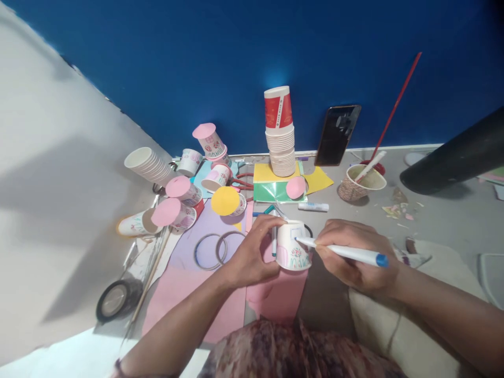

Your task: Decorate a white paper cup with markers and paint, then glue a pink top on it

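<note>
My left hand (260, 249) grips a white paper cup (289, 249) by its left side, thumb low and fingers at the top. The cup stands bottom-up and has drawn flowers, grass-like green marks and a blue outlined box near its upper end. In my right hand (350, 252) is a white felt-tip pen (346, 251) with a blue end; its tip touches the cup at the blue outline. Under and beside the cup lie sheets of pink paper (275, 302) and lilac paper (192, 226), with two rings (219, 251) on the lilac sheet.
Decorated cups with pink discs (178, 187) and a yellow disc (225, 201) stand at the left. Stacked paper cups (280, 142), a phone (337, 135) and a cup with a stick (356, 184) line the blue wall. A black cylinder (449, 152) juts in at right; black tape (113, 302) lies left.
</note>
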A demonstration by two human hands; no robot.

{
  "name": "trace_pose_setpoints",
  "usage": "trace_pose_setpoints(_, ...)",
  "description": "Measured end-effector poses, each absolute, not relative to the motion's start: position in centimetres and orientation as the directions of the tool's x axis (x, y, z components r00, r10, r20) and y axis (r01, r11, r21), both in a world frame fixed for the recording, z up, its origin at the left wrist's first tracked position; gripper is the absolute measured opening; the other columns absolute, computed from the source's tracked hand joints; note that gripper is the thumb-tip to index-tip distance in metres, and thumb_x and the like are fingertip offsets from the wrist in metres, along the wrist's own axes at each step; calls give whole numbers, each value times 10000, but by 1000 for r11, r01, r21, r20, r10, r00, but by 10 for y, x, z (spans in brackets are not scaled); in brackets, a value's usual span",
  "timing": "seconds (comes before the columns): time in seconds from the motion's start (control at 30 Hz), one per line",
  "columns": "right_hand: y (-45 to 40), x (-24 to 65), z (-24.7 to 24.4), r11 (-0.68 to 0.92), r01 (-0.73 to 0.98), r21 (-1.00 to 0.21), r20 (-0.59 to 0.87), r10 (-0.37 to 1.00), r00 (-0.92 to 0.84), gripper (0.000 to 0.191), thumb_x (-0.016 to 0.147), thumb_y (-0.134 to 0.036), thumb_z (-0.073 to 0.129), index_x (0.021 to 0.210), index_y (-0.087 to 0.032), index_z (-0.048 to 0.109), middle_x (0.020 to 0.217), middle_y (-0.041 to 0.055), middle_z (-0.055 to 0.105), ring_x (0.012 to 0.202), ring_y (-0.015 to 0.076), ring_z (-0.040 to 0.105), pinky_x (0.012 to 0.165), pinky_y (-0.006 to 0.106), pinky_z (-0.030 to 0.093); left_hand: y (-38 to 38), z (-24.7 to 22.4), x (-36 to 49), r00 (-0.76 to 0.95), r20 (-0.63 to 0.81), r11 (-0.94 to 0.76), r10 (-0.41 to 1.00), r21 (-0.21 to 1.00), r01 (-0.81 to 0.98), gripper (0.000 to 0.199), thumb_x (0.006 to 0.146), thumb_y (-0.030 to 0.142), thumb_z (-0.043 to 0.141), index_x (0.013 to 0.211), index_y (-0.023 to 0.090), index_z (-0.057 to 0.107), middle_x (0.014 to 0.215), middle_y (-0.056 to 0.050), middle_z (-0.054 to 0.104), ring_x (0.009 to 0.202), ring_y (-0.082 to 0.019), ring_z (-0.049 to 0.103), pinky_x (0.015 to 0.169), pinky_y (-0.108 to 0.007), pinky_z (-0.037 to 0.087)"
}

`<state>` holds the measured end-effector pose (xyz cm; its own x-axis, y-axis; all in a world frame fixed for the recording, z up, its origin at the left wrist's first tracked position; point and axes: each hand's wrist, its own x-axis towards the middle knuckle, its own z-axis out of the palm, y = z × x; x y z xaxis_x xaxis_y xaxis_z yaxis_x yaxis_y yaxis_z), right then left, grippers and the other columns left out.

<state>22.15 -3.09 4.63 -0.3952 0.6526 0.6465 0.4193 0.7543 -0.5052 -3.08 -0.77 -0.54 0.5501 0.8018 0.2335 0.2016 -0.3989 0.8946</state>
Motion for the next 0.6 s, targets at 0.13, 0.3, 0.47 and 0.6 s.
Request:
trace_pose_setpoints(0.13, -30, 224, 47, 749, 453, -483, 634, 656, -408, 142, 942, -118, 582, 906, -246, 632, 665, -11, 691, 553, 151, 669, 544, 264, 518, -7, -6, -32, 550, 224, -383, 805, 904, 192, 865, 597, -7, 690, 1386, 321, 553, 1370, -76, 577, 1323, -310, 575, 1155, -494, 481)
trace_pose_setpoints(0.3, -31, 225, 47, 711, 447, -543, 653, 692, -307, 156, 925, -99, 589, 876, -237, 643, 642, -18, 671, 530, 136, 652, 483, 247, 480, -6, -6, -33, 552, 201, -359, 809, 913, 194, 840, 611, 10, 715, 1377, 315, 553, 1394, -81, 573, 1330, -304, 575, 1155, -475, 483)
trace_pose_setpoints(0.47, -30, 223, 47, 740, 388, -549, 663, 668, -337, 146, 912, -98, 611, 921, -237, 655, 668, -6, 702, 563, 151, 678, 546, 258, 537, -7, -5, -32, 550, 211, -374, 808, 905, 203, 863, 600, -9, 682, 1390, 311, 550, 1381, -83, 570, 1330, -304, 573, 1166, -481, 477)
trace_pose_setpoints(0.6, -31, 225, 48, 722, 452, -524, 632, 686, -361, 134, 933, -121, 603, 894, -239, 653, 657, -10, 695, 550, 145, 674, 534, 253, 523, -7, -4, -32, 550, 207, -374, 809, 903, 210, 837, 607, 2, 693, 1375, 304, 556, 1371, -86, 572, 1327, -310, 575, 1164, -497, 482)
